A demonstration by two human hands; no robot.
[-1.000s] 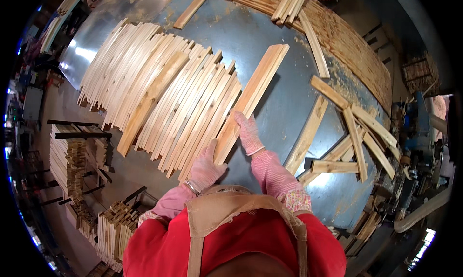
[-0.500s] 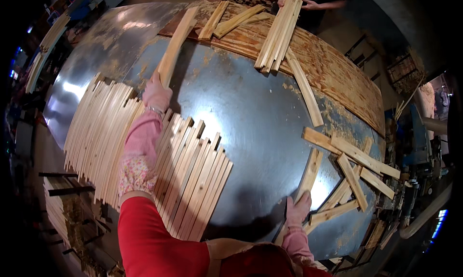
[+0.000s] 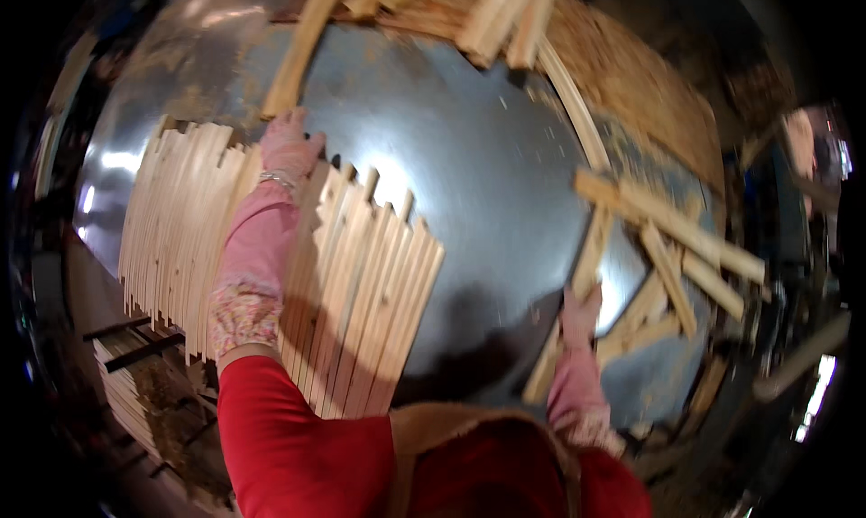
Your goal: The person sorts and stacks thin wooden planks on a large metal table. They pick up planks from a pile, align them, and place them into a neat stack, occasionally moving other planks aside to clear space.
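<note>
My left hand [image 3: 289,146], in a pink sleeve, is open above the far ends of a row of pale wooden strips [image 3: 361,274]. Its fingertips are just short of the near end of a loose wooden board [image 3: 305,49] lying on the metal table. On the right, my right hand [image 3: 580,315] is closed round a narrow wooden board [image 3: 593,247] that slants along the table. Several short wood pieces [image 3: 695,234] lie crossed beside it. The picture is blurred by motion.
At the far side a sheet of plywood [image 3: 622,67] covers part of the metal table [image 3: 433,130]. A bundle of strips [image 3: 501,17] rests over its edge, and a long strip [image 3: 577,107] lies nearby. Stacked wood [image 3: 126,383] stands below the table's left side.
My left hand has let go of the far board, which now lies apart from it. My right hand still grips its board. The whole view has shifted, and the other person's hands are out of sight.
</note>
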